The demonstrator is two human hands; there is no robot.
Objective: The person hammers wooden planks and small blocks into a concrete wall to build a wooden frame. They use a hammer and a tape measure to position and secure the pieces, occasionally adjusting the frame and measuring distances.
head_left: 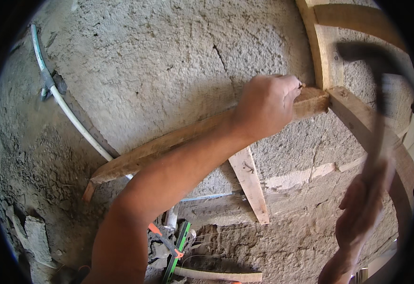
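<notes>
My left hand point(266, 106) grips the upper end of a long wooden batten point(169, 142) that slants against a rough plastered wall point(159, 57). Its fingertips pinch something small, likely a nail point(301, 85), at the batten's top edge. The batten's end point(313, 102) butts against an upright wooden frame post point(323, 52). My right hand point(360, 213) is blurred with motion and holds a hammer by its handle point(375, 128); the dark hammer head point(358, 51) is raised at the upper right, apart from the nail.
A white pipe point(69, 113) runs down the wall at left, clipped near the top. A short wooden brace point(250, 182) props the batten from below. A second slanted timber point(372, 137) runs down right. An orange-handled tool point(165, 240), a green strip and rubble lie on the ground.
</notes>
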